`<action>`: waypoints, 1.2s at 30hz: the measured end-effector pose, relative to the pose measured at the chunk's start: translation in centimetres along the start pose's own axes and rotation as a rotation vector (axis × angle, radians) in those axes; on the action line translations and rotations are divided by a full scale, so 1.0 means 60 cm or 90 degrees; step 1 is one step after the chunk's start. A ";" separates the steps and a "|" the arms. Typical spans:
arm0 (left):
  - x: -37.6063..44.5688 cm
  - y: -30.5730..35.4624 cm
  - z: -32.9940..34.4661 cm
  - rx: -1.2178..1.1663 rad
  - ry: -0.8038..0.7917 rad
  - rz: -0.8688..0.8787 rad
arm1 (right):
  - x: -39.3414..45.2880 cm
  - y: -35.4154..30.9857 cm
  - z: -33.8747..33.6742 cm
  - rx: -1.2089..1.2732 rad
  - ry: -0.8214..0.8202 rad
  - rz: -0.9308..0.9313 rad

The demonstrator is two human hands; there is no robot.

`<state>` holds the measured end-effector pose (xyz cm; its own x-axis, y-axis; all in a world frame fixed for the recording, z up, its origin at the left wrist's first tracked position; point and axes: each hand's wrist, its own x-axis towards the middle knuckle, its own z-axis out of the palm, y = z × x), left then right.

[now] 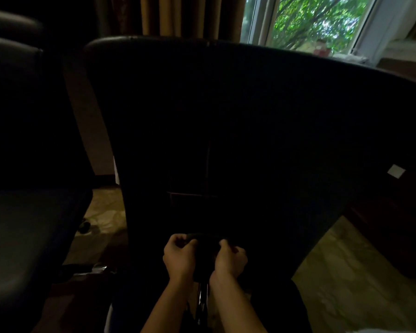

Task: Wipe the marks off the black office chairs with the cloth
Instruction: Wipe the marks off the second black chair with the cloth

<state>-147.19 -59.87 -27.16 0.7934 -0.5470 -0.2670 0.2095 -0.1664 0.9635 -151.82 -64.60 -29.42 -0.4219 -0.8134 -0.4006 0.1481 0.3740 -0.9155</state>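
The broad black padded backrest of an office chair [250, 121] fills most of the view, seen from behind, its long axis running upright and narrowing toward the bottom, with a vertical seam down the middle and a short horizontal seam crossing it low down. A small white square label [396, 170] sits on the backrest toward its right edge; no writing on it can be read. To the left stands a second black office chair [22, 164], its dark seat facing up and its backrest rising behind it, well apart from the hands. Beyond the chairs hang brown pleated curtains [185, 15], and at upper right a white-framed window [317, 22] shows green foliage. Pale mottled flooring [351, 272] shows on both sides below the central backrest. At the base of that backrest, a dark crumpled cloth [205, 251] is bunched between the two hands, so dim against the chair that its outline and long axis cannot be told. The left hand [179, 257] curls its fingers round the cloth's left side, and the right hand [229, 259] grips its right side, thumb and fingers closed over it. A thin shiny metal post [202, 301] shows between the forearms.
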 end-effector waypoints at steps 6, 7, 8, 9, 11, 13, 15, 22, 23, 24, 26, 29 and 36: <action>-0.023 0.034 0.004 -0.082 0.043 0.023 | -0.033 -0.058 -0.003 0.111 -0.027 -0.005; -0.026 0.048 0.003 -0.096 0.048 0.044 | -0.040 -0.069 -0.003 0.119 -0.032 -0.017; -0.028 0.065 0.002 -0.105 0.054 0.067 | -0.050 -0.085 -0.001 0.124 -0.034 -0.036; -0.032 0.086 0.002 -0.111 0.062 0.092 | -0.060 -0.102 0.000 0.131 -0.036 -0.066; -0.043 0.140 0.003 -0.132 0.075 0.154 | -0.083 -0.152 0.001 0.146 -0.054 -0.148; -0.050 0.202 0.002 -0.159 0.075 0.232 | -0.109 -0.215 -0.004 0.154 -0.082 -0.254; -0.056 0.262 0.000 -0.165 0.065 0.304 | -0.137 -0.281 -0.017 0.162 -0.099 -0.370; -0.100 0.385 -0.007 -0.138 0.046 0.495 | -0.186 -0.386 -0.034 0.184 -0.105 -0.642; -0.102 0.382 -0.005 -0.116 0.059 0.509 | -0.183 -0.380 -0.033 0.174 -0.098 -0.663; -0.102 0.374 -0.003 -0.097 0.077 0.521 | -0.175 -0.368 -0.031 0.161 -0.092 -0.679; -0.093 0.343 0.003 -0.075 0.099 0.530 | -0.154 -0.340 -0.027 0.127 -0.085 -0.686; -0.067 0.272 0.009 -0.042 0.105 0.504 | -0.121 -0.276 -0.023 0.077 -0.084 -0.670; -0.027 0.103 0.008 0.050 0.062 0.429 | -0.057 -0.116 -0.035 -0.073 -0.085 -0.599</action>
<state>-147.46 -60.38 -20.79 0.7847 -0.4760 0.3971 -0.3871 0.1239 0.9137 -153.28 -63.52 -21.59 -0.2167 -0.8443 0.4901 -0.2909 -0.4234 -0.8580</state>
